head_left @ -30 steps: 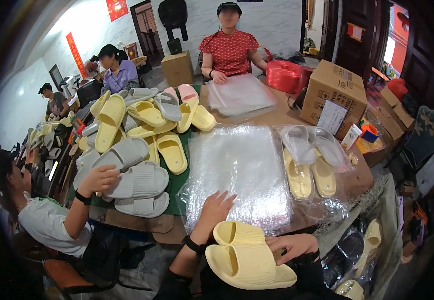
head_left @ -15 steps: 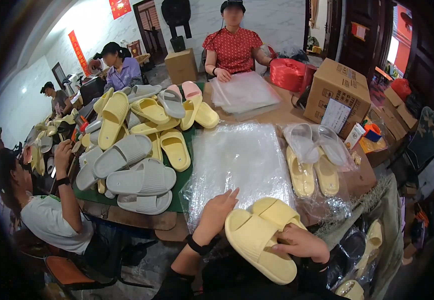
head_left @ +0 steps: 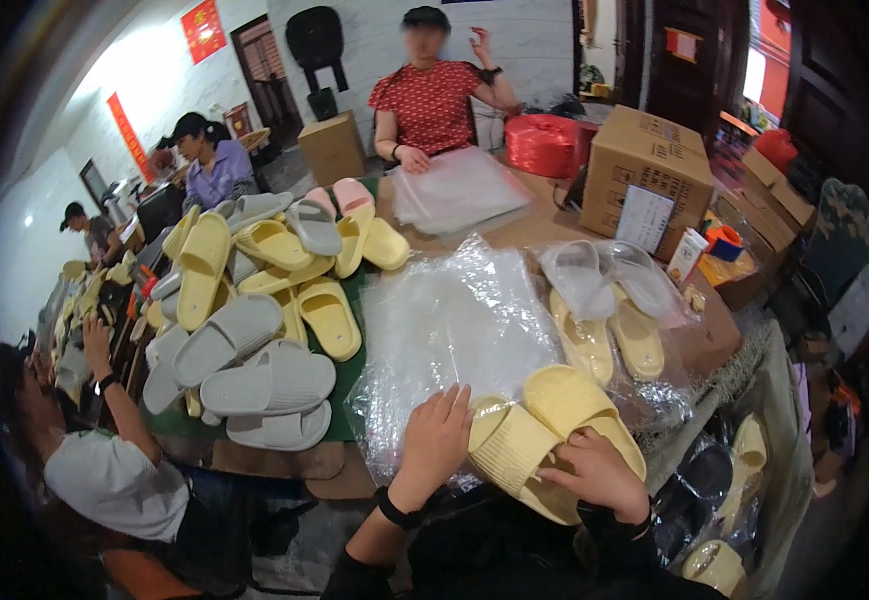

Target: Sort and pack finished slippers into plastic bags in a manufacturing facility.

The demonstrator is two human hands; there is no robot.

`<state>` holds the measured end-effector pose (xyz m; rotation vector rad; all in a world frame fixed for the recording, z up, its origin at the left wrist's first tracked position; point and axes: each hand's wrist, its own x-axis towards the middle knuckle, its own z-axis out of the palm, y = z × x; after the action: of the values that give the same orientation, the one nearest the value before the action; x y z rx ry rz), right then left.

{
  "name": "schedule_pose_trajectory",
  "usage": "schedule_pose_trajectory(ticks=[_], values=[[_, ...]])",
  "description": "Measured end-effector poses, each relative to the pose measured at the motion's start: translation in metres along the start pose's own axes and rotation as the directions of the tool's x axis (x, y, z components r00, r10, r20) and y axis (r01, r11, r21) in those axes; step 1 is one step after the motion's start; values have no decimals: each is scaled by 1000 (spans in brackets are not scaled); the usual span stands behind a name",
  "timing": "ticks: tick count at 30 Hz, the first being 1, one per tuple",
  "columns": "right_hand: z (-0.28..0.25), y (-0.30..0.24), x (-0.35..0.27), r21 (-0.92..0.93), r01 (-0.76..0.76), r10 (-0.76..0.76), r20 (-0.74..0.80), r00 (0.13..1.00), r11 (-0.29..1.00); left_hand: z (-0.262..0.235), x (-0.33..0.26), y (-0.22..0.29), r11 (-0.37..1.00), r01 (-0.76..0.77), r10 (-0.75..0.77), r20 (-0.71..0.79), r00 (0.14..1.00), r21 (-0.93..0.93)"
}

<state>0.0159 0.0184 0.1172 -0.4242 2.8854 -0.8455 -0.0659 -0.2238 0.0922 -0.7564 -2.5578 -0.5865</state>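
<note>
A pair of yellow slippers (head_left: 519,445) with ribbed straps is in my right hand (head_left: 599,470), its fingers tucked at the foot openings. Their toes reach over the near edge of a stack of clear plastic bags (head_left: 444,320), and shiny film shows around them. My left hand (head_left: 436,435) lies beside the left slipper on the bags' near edge, fingers stretched out; its thumb is hidden. To the right of the stack lies a bagged pair of yellow slippers (head_left: 638,340) with grey slippers (head_left: 584,275) at its top end.
Grey and yellow slippers (head_left: 269,378) are heaped on the green mat at left. A cardboard box (head_left: 649,165) and red twine roll (head_left: 544,145) stand at the far right. Opposite, a person in red (head_left: 424,110) touches plastic sheets (head_left: 464,190). A sack (head_left: 774,400) holds bagged slippers at lower right.
The slippers have moved up and right over the bags, and they lie less steeply. The top bag's far edge has risen. The person opposite has lifted one hand; my view has shifted.
</note>
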Motion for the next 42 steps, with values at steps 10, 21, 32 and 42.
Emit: schedule_pose_trajectory(ticks=[10,21,32,42], values=[[33,-21,9,-132,93,-110,-135,985,987,8,-4,20,993,-39,26,116,993,107],[67,-23,28,-151,84,-132,-344,930,985,8,-20,32,1000,-30,30,101,994,-2],[74,-15,44,-90,-8,-30,-406,914,996,4,-23,40,993,-119,120,73,990,-16],[99,13,71,-10,181,-146,-637,757,983,20,-40,40,962,-263,263,-6,965,-66]])
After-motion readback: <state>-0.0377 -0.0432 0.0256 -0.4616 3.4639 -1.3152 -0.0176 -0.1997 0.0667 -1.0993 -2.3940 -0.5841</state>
